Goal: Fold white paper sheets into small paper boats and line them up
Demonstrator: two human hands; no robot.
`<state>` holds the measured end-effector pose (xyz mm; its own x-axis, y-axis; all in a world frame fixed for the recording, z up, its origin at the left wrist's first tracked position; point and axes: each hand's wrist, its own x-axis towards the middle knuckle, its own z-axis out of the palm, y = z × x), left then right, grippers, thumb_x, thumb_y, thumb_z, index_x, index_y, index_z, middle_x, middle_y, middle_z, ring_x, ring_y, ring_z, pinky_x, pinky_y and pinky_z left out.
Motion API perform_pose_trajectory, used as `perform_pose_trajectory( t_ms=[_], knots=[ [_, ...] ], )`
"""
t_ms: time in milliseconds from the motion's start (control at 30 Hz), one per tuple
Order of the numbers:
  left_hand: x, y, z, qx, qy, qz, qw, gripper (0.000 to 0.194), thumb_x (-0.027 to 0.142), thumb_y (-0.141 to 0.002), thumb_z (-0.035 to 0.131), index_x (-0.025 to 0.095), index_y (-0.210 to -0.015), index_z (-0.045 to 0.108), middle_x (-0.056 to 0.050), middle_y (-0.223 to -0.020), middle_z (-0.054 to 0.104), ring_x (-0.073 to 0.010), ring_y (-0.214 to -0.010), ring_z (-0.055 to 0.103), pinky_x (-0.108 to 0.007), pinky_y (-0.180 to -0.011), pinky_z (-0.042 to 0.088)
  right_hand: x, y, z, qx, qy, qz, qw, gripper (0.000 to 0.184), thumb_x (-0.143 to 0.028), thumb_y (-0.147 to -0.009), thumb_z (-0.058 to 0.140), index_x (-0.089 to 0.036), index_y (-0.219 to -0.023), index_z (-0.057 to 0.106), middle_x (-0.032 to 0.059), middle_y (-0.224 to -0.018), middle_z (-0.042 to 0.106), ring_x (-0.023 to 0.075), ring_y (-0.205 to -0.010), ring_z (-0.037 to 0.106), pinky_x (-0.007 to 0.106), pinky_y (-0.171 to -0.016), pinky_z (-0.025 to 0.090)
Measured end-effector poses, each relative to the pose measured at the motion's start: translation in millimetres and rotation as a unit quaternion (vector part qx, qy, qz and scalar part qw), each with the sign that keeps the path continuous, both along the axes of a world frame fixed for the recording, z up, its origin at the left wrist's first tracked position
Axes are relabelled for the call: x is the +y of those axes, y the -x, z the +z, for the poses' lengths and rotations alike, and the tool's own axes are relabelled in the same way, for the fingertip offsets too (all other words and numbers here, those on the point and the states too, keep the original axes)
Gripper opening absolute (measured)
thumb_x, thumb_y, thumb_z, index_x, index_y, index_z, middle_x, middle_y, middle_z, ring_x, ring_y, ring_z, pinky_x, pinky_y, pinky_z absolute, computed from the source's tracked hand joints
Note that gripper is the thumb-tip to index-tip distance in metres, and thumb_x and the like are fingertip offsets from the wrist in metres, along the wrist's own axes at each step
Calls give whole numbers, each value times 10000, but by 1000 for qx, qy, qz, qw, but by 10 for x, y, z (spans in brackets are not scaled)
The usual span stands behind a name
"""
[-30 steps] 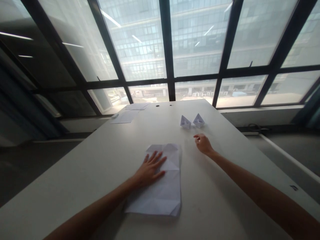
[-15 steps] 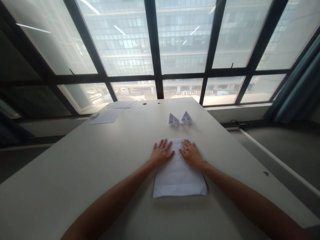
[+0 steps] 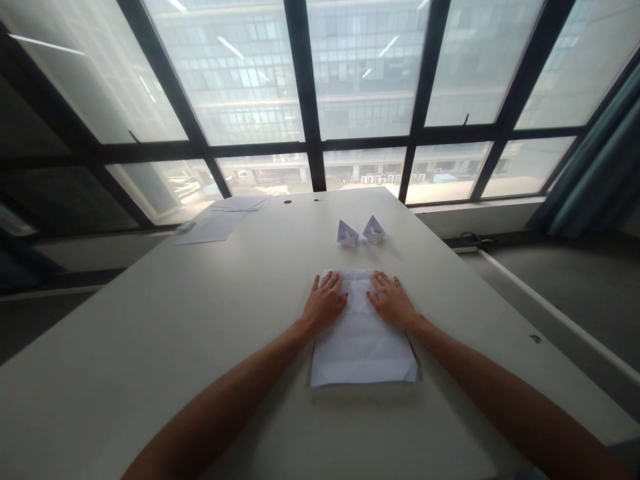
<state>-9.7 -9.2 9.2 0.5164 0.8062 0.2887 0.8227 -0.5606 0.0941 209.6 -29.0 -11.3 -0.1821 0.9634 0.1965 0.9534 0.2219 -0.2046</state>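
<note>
A creased white sheet of paper (image 3: 364,353) lies on the white table in front of me, with fold lines across it. My left hand (image 3: 325,300) rests flat on its far left part, fingers stretched out. On the far right part lies my right hand (image 3: 391,298), palm down with the fingers extended. A strip of paper shows between the two hands; what lies under the palms is hidden. Just beyond the sheet stand two folded paper boats, one on the left (image 3: 347,234) and one on the right (image 3: 373,230).
Flat white sheets (image 3: 215,225) lie at the table's far left edge. Two small dark spots mark the far end of the white table (image 3: 240,293). Large windows (image 3: 365,73) rise beyond it, and a blue curtain (image 3: 585,160) hangs at right.
My hands have slid apart on the paper, the right one to the right, so more of the sheet shows between them. The view has tilted slightly.
</note>
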Motion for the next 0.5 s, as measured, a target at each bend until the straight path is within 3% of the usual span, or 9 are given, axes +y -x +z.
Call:
perform_pose_trajectory(
  t_ms=[167, 300, 400, 500],
  knots=[
    [-90, -74, -11, -22, 32, -50, 998, 476, 337, -976, 409, 171, -1420, 450, -107, -1509, 413, -256, -1429, 305, -453, -1186, 189, -29, -40, 59, 62, -75, -92, 991, 584, -432, -935, 463, -92, -1409, 441, 224, -1432, 460, 327, -1320, 412, 444, -1089, 299],
    [-77, -87, -97, -25, 59, -39, 997, 499, 344, -979, 396, 166, -1445, 413, -116, -1529, 379, -272, -1441, 278, -469, -1176, 204, 31, -191, 98, 168, -62, -162, 970, 619, -443, -831, 631, -79, -1318, 514, 236, -1225, 590, 348, -1140, 553, 440, -977, 416],
    [-65, -82, -120, -20, 51, -24, 998, 524, 331, -984, 372, 140, -1472, 361, -123, -1544, 350, -276, -1454, 240, -479, -1179, 186, 100, -291, 119, 303, -24, -161, 939, 642, -336, -736, 721, -105, -1299, 518, 154, -1042, 671, 273, -954, 649, 361, -842, 500],
    [-91, -80, -52, -9, 37, -14, 999, 522, 315, -983, 369, 142, -1475, 351, -122, -1549, 342, -284, -1457, 227, -506, -1176, 178, 135, -323, 124, 418, -15, -152, 896, 619, -253, -678, 735, -146, -1255, 537, 43, -819, 686, 193, -723, 660, 279, -662, 514]
  ],
)
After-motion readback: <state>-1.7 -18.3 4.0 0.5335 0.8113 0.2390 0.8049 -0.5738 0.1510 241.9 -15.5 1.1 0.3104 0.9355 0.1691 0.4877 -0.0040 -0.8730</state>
